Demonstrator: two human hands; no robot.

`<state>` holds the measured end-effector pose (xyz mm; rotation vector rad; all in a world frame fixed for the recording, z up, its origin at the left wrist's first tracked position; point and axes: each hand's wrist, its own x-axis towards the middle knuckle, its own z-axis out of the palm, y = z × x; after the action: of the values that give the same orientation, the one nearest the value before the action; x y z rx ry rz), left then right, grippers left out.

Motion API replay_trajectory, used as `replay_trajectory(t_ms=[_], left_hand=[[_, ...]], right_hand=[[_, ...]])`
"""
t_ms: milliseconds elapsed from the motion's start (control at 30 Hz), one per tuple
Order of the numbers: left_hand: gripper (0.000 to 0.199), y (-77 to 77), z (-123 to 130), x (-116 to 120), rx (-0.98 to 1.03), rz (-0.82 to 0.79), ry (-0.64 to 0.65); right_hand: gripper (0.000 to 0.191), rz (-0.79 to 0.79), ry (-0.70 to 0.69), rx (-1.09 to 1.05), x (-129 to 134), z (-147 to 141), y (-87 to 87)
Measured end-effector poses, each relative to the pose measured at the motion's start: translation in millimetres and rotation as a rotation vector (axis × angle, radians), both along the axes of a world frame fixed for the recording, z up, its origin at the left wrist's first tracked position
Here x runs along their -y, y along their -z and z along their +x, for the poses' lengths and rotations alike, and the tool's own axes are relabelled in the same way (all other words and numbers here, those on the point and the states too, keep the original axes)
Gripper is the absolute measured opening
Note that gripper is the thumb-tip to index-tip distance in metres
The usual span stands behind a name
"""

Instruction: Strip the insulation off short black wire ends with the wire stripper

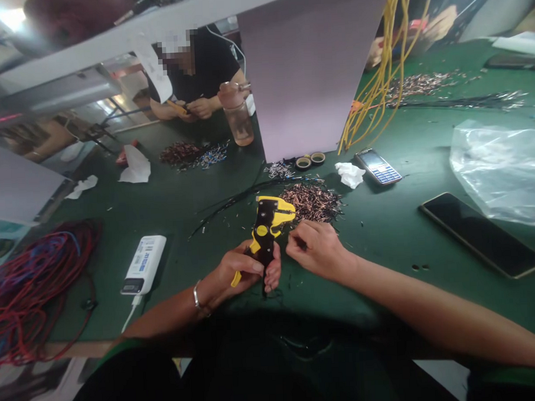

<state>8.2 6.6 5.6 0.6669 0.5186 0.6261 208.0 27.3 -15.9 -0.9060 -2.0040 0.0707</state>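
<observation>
My left hand (244, 266) is wrapped round the handles of a yellow and black wire stripper (265, 224), its jaws pointing up and to the right. Just right of the tool, my right hand (314, 246) is closed with fingertips pressed together; what they hold, if anything, is too small to make out. Behind the hands lies a pile of short cut wire pieces (312, 201) with coppery ends. A loose bundle of thin black wires (236, 197) stretches leftward from behind that pile.
On the green table (365, 302) are a smartphone (481, 232), a keypad phone (378, 166), a white power bank (145, 264), tape rolls (310, 161) and a clear plastic bag (501, 172). Red and blue wire coils (41, 287) lie left. Yellow wires (378, 107) hang beside a divider (310, 74). Co-workers sit opposite.
</observation>
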Motion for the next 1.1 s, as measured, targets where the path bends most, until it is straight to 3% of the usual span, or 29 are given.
replay_trajectory(t_ms=[200,333,433,500,600,700,767,933,1100], left_hand=[[0.029,-3.4,1,-1,-0.022,0.034,-0.028],[0.033,-2.3,-1,-2,-0.029,0.053,-0.034],[0.038,0.5,-4,-6,0.003,0.064,-0.026],[0.041,2.2,-6,-8,0.016,0.095,-0.024],[0.046,3.2,-10,-11,0.006,0.157,-0.036],[0.051,2.3,-13,-13,0.027,0.173,-0.023],[0.052,0.9,-14,-14,0.034,0.173,-0.018],[0.049,0.1,-15,-13,0.031,0.157,-0.018],[0.048,6.3,-12,-11,0.030,0.141,0.005]], right_hand=[[0.020,-0.187,0.026,-0.119,-1,-3,-1.3],[0.014,-0.611,-0.019,-0.310,-2,1,-12.3],[0.014,-1.008,-0.039,-0.573,-5,5,-21.2],[0.016,-1.158,-0.088,-0.759,-5,7,-25.0],[0.020,-1.189,-0.115,-0.912,0,11,-26.9],[0.021,-1.229,-0.079,-0.834,11,13,-25.6],[0.021,-1.234,-0.135,-0.758,19,13,-24.1],[0.032,-1.289,-0.206,-0.886,30,1,-23.7],[0.020,-1.318,-0.442,-1.059,34,-14,-30.1]])
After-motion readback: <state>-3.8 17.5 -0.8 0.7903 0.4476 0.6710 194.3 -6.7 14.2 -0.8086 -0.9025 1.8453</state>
